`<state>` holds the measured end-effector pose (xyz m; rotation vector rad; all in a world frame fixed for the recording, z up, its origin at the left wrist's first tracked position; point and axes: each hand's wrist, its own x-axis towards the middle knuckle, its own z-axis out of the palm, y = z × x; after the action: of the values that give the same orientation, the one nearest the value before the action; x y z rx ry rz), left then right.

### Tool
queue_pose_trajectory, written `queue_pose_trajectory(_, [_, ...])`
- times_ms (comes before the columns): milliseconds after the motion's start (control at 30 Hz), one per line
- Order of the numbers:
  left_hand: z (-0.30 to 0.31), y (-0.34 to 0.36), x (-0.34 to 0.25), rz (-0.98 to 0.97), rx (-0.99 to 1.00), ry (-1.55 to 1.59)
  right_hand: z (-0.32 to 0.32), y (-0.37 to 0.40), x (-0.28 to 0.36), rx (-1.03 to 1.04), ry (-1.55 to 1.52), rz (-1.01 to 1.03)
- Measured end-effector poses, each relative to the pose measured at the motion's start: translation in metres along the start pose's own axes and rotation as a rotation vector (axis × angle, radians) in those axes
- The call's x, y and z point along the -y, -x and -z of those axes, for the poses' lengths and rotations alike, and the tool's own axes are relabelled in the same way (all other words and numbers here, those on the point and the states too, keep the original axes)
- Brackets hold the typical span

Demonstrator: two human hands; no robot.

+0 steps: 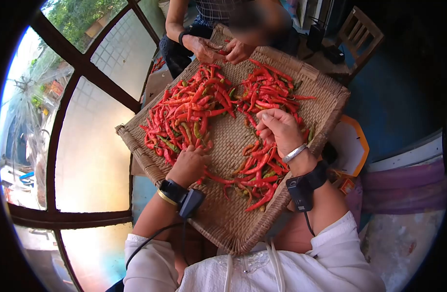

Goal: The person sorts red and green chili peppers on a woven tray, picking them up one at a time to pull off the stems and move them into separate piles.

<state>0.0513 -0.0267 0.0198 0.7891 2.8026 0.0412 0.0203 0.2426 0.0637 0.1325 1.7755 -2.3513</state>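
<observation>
A large woven basket tray (223,134) carries red chili peppers, with a few green ones among them. My left hand (188,166) is at the near edge of the left chili pile (184,107), fingers curled down against the peppers; their tips are hidden. Over the right side of the tray, my right hand (279,127) is closed with thumb and fingertips together, and whatever they hold is too small to make out. Behind it lies the right chili pile (267,90). A smaller chili heap (262,170) spreads nearer to me, below my right hand.
Across the tray, another person's hands (221,50) hold a reddish chili. Framed window panes (89,146) run along the left. A wooden chair (362,36) stands at the back right, and an orange-rimmed white container (347,146) sits beyond the tray's right edge.
</observation>
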Motion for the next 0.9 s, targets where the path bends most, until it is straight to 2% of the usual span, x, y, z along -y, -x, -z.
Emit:
queue_pose_trajectory(67, [0.004,0.001,-0.004,-0.060,-0.102,-0.060,-0.008,0.000,-0.004,0.040,-0.022,-0.010])
queue_pose_trajectory(100, [0.004,0.002,-0.006,-0.059,-0.098,-0.062,-0.012,0.000,-0.004,0.072,0.024,-0.023])
queue_pose_trajectory(167, [0.004,0.005,-0.010,-0.178,-0.108,0.038,-0.019,0.001,-0.006,0.135,0.105,-0.059])
queue_pose_trajectory(267, [0.007,0.005,-0.023,-0.184,0.003,-0.022,-0.030,-0.005,-0.023,0.226,0.172,0.023])
queue_pose_trajectory(300, [0.002,0.003,-0.021,-0.226,-0.083,-0.072,-0.034,-0.006,-0.021,0.239,0.227,0.008])
queue_pose_trajectory(400, [0.000,0.001,-0.026,-0.237,-0.004,-0.145,-0.039,-0.012,-0.024,0.269,0.230,0.006])
queue_pose_trajectory(433, [0.006,0.004,-0.032,-0.256,0.017,-0.005,-0.040,-0.012,-0.023,0.253,0.240,0.001])
queue_pose_trajectory(467, [0.006,0.007,-0.036,-0.258,0.016,0.005,-0.040,-0.011,-0.022,0.252,0.247,-0.007])
queue_pose_trajectory(533, [0.010,0.013,-0.041,-0.327,0.152,0.391,-0.043,-0.014,-0.021,0.230,0.248,0.027])
queue_pose_trajectory(567, [0.020,0.011,-0.046,-0.300,0.271,0.457,-0.044,-0.016,-0.020,0.232,0.276,0.038])
queue_pose_trajectory(600, [0.025,0.011,-0.044,-0.299,0.275,0.467,-0.045,-0.017,-0.020,0.233,0.279,0.027])
queue_pose_trajectory(700, [0.032,0.007,-0.034,-0.315,0.203,0.683,-0.047,-0.018,-0.024,0.282,0.321,-0.031])
queue_pose_trajectory(767, [0.039,0.005,-0.022,-0.172,0.049,0.897,-0.048,-0.019,-0.032,0.481,0.381,0.000])
queue_pose_trajectory(867, [0.040,0.001,-0.016,-0.058,0.006,1.049,-0.056,-0.011,-0.024,0.564,0.350,0.009])
queue_pose_trajectory(900, [0.038,0.001,-0.016,-0.054,0.032,1.077,-0.057,-0.011,-0.026,0.543,0.424,0.071])
